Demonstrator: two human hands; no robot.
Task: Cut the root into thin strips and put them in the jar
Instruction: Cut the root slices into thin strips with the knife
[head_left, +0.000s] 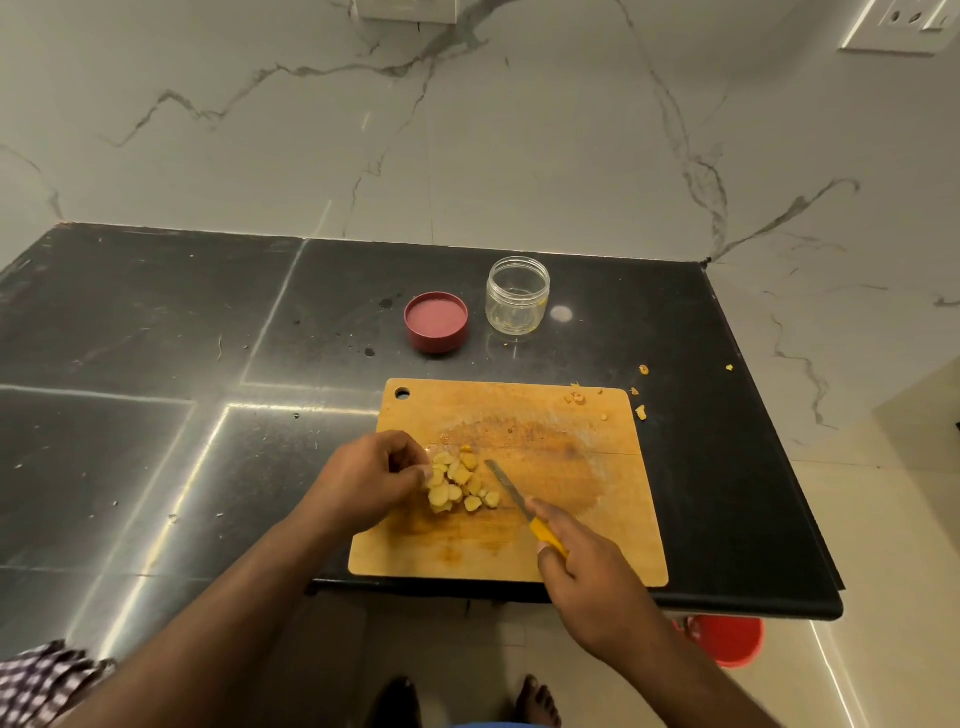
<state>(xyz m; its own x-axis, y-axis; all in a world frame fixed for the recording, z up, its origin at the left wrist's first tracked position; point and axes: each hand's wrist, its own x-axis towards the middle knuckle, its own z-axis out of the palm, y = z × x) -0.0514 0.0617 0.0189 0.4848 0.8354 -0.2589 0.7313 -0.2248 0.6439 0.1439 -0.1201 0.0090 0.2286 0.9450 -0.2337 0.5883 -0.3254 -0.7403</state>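
A pile of pale yellow root slices lies on the left part of the wooden cutting board. My left hand sits at the pile's left side, its curled fingertips touching the slices. My right hand grips a knife with a yellow handle; the blade points up-left, its tip just right of the pile. The clear jar stands open behind the board, looking empty apart from yellow traces. Its red lid lies upside down to the jar's left.
Small root scraps are scattered at the board's far right corner and on the black counter. The board sits near the counter's front edge. A red bucket stands on the floor below, by bare feet. Marble wall behind.
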